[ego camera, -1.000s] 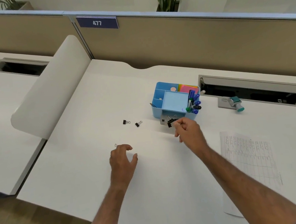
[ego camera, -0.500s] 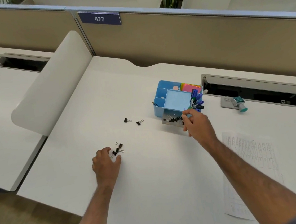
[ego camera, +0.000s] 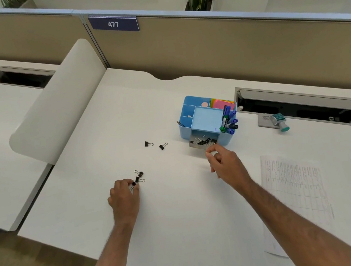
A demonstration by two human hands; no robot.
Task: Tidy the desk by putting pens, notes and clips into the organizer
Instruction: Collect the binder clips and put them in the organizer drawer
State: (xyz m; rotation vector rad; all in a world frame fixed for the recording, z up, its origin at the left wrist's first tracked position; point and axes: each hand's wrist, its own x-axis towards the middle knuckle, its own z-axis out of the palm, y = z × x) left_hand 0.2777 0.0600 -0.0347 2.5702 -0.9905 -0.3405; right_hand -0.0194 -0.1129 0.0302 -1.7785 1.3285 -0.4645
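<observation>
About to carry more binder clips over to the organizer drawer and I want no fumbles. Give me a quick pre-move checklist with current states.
1. Organizer drawer pulled open, clips inside: ok.
2. Left hand pinching a binder clip: ok.
3. Right hand free of clips: cannot tell, fingers curled.
4. Desk free of loose clips: not ok; two by the left hand, two farther back.
5. Path from left hand to drawer unobstructed: ok.

A matt white desk [ego camera: 177, 207] carries a smooth, light blue plastic organizer [ego camera: 201, 119]. Left of the organizer lie black binder clips [ego camera: 149, 144] with shiny wire handles. To its right, a thin printed paper sheet [ego camera: 293, 185] lies flat.
</observation>
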